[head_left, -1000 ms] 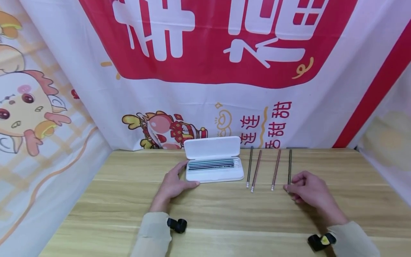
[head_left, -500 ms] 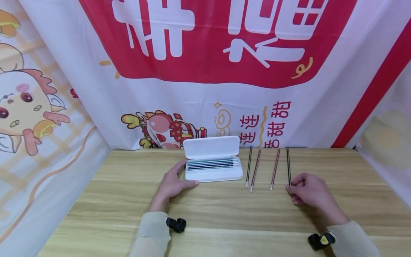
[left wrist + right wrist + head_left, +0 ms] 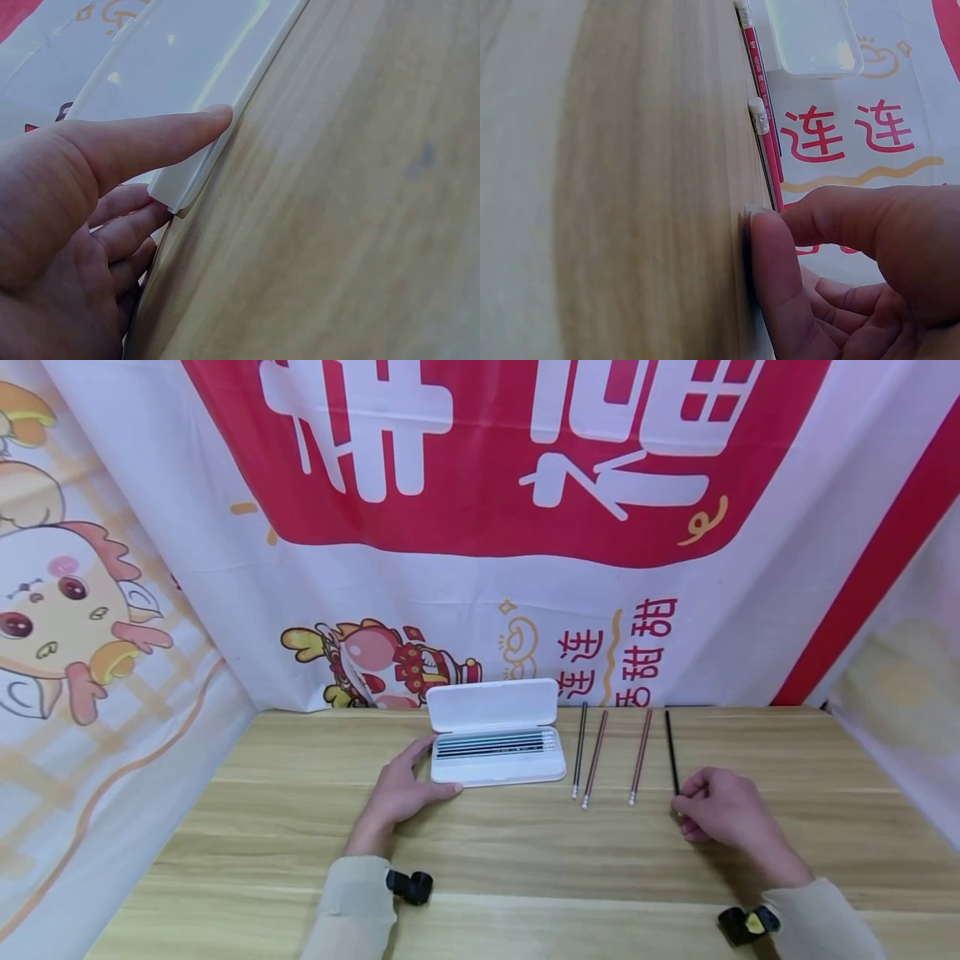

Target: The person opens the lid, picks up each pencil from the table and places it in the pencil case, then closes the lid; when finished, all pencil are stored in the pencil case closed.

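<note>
An open white pencil case holding several pencils lies at the table's far middle, its lid standing up behind it. My left hand rests against its front-left corner, thumb straight along the front rim and fingers by the left side. To the right of the case, three pencils lie side by side. A black pencil lies furthest right, tilted. My right hand pinches its near end; the thumb presses the eraser tip against the wood.
The wooden table has printed red-and-white cloth hanging behind it and at both sides. Black wrist straps sit on both sleeves. Red pencils run past the right thumb.
The right hand drew slightly back toward me, and the black pencil's far end swung left. The left hand stayed at the case.
</note>
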`<state>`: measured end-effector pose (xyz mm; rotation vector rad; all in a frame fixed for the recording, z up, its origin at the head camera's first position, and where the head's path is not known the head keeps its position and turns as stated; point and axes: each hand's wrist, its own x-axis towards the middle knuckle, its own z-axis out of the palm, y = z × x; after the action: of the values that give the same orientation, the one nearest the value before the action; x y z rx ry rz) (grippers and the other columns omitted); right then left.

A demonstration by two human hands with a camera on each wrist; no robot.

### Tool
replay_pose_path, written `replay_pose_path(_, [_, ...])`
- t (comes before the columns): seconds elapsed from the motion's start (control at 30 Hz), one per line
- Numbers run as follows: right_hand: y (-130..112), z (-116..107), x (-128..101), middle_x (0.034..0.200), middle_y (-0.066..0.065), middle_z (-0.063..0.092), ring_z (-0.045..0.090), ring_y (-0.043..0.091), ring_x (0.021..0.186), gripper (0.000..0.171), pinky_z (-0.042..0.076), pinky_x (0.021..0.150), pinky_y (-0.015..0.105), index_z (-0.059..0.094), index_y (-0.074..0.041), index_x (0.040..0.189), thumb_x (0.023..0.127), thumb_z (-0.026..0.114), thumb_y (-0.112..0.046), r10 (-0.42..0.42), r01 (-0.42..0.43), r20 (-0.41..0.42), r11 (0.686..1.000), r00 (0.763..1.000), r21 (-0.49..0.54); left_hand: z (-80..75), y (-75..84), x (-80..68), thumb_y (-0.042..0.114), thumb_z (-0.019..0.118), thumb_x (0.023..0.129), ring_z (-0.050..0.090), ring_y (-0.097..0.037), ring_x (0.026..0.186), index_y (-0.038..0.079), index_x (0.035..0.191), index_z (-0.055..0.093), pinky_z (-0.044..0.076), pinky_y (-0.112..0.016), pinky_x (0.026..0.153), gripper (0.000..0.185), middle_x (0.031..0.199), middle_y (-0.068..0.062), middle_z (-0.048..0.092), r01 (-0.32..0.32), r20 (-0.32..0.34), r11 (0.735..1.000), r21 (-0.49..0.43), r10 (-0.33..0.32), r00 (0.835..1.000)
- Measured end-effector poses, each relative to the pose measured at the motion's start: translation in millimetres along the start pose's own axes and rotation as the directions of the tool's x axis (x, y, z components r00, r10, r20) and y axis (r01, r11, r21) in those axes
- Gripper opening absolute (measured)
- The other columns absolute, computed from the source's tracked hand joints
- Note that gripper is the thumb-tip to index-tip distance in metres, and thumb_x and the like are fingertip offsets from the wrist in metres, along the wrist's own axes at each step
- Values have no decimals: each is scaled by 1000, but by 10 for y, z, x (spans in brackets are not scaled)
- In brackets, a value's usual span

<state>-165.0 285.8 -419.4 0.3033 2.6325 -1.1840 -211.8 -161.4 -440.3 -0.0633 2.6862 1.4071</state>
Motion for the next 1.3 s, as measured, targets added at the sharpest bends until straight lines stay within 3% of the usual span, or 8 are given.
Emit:
replay_pose_path(0.33, [-2, 11, -3, 89, 17, 73, 74, 16, 69, 26, 67, 63, 34, 59, 9, 116, 103, 65, -12, 11, -11, -10, 1000, 1000, -9, -6, 7, -17, 32, 94, 84, 26, -41, 165, 21, 164, 46, 25, -66, 133, 94, 175, -14, 38, -2, 4, 1000, 2, 2, 1000])
replay_pose_path(0.6, [119, -60, 64, 94, 14, 73, 73, 17, 77, 33, 67, 68, 33, 58, 13, 125, 106, 60, -14, 5, -12, 45, 985, 999, 170, -9, 19, -21, 33, 93, 85, 26, -42, 165, 21, 165, 45, 26, -66, 132, 94, 175, -14, 38, -3, 8, 1000, 11, 3, 1000])
replay_pose_path(1.0, [410, -196, 137, 98, 4, 74, 77, 14, 85, 43, 66, 74, 28, 52, 16, 136, 111, 53, -18, -117, 47, 148, 912, 982, 408, -13, 9, -25, 34, 93, 85, 25, -41, 166, 23, 165, 45, 25, -67, 132, 95, 175, -11, 37, -4, 12, 1000, -11, 4, 1000])
replay_pose_path(1.3, [468, -246, 133, 101, 2, 74, 77, 14, 90, 40, 65, 78, 26, 54, 13, 134, 113, 51, -21, -140, 44, 188, 898, 972, 437, -7, -3, -22, 36, 93, 84, 24, -41, 166, 24, 165, 44, 24, -67, 133, 96, 176, -11, 36, 0, 15, 1000, -7, 1, 1000])
